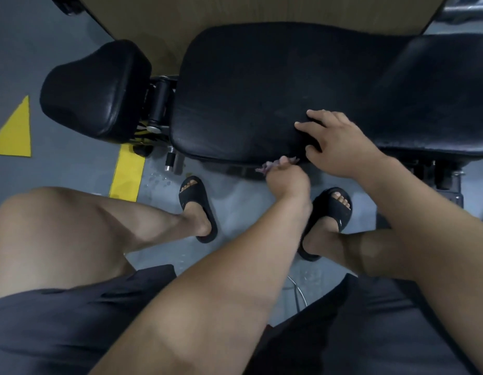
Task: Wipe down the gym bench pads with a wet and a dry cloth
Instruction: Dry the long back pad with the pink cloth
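We find the main pad (248, 90) bare leftward; our right hand (340, 142) covers its near edge; the hinge (160, 104) bounds it.

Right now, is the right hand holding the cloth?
No, the right hand rests bare on the bench pad; the left hand grips the cloth.

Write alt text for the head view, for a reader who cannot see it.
A person's left hand grips a crumpled cloth at the near edge of a black bench pad; the right hand rests on top.
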Action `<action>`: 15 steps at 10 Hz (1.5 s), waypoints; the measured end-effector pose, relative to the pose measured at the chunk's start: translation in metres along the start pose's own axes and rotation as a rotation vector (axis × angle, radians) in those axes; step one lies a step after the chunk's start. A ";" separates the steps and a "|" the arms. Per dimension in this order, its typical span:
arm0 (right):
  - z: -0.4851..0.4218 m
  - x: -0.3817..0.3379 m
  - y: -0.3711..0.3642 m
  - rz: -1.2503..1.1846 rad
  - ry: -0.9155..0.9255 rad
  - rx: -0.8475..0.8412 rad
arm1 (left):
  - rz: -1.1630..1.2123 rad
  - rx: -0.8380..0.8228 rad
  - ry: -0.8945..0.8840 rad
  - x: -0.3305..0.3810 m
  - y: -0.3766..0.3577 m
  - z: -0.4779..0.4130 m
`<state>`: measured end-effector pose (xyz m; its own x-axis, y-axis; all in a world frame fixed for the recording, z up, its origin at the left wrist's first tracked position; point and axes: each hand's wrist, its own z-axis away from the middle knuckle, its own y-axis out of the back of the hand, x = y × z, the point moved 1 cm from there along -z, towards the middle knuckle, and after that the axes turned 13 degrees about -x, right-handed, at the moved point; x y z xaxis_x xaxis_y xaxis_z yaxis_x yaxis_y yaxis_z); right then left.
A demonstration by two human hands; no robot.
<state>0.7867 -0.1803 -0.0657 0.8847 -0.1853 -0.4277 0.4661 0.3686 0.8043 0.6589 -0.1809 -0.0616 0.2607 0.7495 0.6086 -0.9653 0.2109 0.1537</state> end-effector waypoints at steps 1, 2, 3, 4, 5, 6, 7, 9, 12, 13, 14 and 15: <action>0.006 0.001 0.000 -0.024 -0.006 0.036 | 0.162 0.105 0.001 0.004 0.032 -0.022; 0.010 -0.001 0.000 -0.015 -0.024 0.023 | 0.015 0.149 0.026 0.013 0.043 -0.024; 0.018 0.000 0.002 -0.005 -0.043 -0.005 | -0.262 0.111 -0.098 0.008 0.022 -0.018; 0.023 0.004 0.006 -0.012 -0.052 -0.023 | -0.074 -0.153 -0.044 -0.013 0.005 0.010; 0.024 0.002 0.011 -0.038 -0.058 -0.010 | -0.245 -0.304 -0.202 -0.020 0.021 0.017; 0.024 -0.002 0.013 -0.056 -0.084 0.013 | -0.437 -0.215 -0.507 0.005 0.058 0.018; 0.024 -0.004 0.011 -0.061 -0.101 0.009 | -0.589 -0.042 -0.873 0.041 0.094 0.006; 0.026 -0.001 0.013 -0.068 -0.085 -0.017 | -1.452 -0.194 -0.769 0.030 0.094 -0.041; 0.013 0.005 0.016 -0.031 -0.085 0.086 | -1.714 -0.168 -0.711 0.050 0.083 -0.064; 0.009 0.008 0.021 -0.033 -0.077 0.063 | -1.657 -0.131 -0.640 0.089 0.064 -0.088; 0.001 0.007 0.021 -0.018 -0.084 0.072 | -1.661 -0.169 -0.682 0.085 0.072 -0.080; -0.007 0.004 0.015 -0.011 -0.108 0.154 | -1.721 -0.211 -0.764 0.044 0.097 -0.054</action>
<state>0.7968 -0.1691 -0.0586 0.8713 -0.2882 -0.3972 0.4645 0.2233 0.8570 0.5778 -0.0939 -0.0617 0.6884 -0.7191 0.0945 0.3352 0.4310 0.8378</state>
